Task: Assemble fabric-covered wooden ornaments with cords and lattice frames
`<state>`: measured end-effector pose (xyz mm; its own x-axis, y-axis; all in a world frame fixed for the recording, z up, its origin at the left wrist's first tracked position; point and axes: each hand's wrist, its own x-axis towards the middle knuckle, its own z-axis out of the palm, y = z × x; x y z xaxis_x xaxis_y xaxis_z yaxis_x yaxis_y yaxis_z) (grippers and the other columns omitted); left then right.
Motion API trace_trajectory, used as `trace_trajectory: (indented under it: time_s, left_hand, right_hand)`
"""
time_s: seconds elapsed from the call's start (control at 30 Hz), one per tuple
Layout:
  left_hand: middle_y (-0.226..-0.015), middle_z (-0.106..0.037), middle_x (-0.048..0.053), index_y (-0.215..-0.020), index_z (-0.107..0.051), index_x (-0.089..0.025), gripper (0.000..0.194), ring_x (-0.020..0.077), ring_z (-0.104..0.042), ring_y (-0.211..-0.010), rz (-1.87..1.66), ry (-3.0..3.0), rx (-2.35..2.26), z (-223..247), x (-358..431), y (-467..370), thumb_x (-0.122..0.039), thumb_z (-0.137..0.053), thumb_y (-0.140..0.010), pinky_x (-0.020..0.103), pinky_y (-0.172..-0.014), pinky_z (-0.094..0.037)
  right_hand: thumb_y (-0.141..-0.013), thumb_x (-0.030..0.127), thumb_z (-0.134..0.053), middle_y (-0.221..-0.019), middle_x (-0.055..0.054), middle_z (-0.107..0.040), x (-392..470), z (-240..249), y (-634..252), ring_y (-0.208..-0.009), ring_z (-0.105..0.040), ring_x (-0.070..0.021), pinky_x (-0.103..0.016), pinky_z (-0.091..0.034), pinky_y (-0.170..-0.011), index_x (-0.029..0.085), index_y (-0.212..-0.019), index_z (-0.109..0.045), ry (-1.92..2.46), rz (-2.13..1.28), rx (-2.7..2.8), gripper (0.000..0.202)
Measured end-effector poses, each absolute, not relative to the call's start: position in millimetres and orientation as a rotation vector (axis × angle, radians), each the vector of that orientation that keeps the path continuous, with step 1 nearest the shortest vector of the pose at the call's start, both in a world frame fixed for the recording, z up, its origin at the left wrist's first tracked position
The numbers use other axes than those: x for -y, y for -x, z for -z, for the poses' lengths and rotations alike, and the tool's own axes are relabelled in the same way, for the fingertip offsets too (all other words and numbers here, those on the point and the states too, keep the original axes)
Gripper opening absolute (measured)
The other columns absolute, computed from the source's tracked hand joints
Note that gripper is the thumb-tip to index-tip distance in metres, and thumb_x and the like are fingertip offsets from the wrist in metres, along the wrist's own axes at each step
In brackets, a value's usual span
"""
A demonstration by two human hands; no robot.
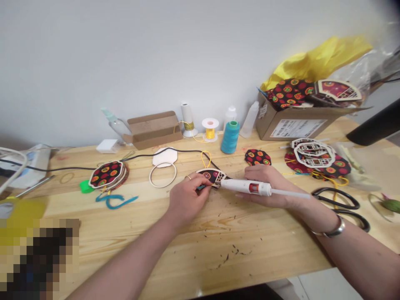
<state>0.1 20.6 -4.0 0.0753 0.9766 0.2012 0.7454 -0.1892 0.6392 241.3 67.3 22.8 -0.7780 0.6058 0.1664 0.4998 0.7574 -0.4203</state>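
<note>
**Hold steady, glue sparingly**

Pinching, in the left hand point(189, 198), the small fan-shaped piece of pale wooden frame and dark red patterned fabric point(206, 175), at the middle of the pale wooden table point(131, 246), between both hands. Grasping, in the right hand point(265, 183), the white plastic glue gun point(239, 186), with a translucent glue stick point(290, 193) out the back. Hard to tell whether touching the lattice end with the nozzle point(220, 183) or stopping just short; unable to tell how hard squeezing.

Best to brace the fan firmly, draw the left fingertips back from the likely hot tip, and lay a thin, even bead. Avoid smearing the thin yellow cord loop point(205, 159) at the top edge. Beware of snagging the black cable point(187, 150) behind, and brush off the dark scraps point(226, 258) before gluing further.
</note>
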Motion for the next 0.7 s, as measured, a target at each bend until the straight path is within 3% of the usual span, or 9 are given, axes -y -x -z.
trace_trajectory:
  time_s: [0.7]
  left_hand:
    - [-0.095,-0.07,-0.005,-0.081,-0.069,-0.027,0.013,0.0147,-0.064,-0.083,-0.849,-1.984,-1.707,2.3,-20.6,-0.5,-0.02,-0.059,-0.078,0.028,-0.075,-0.045]
  right_hand:
    - [-0.083,0.043,-0.056,-0.066,-0.002,-0.05,-63.4,-27.0,-235.1,-0.06,-0.045,-0.0132,-0.026,-0.031,-0.057,0.016,-0.066,-0.052,0.87,-0.548,2.658,0.032]
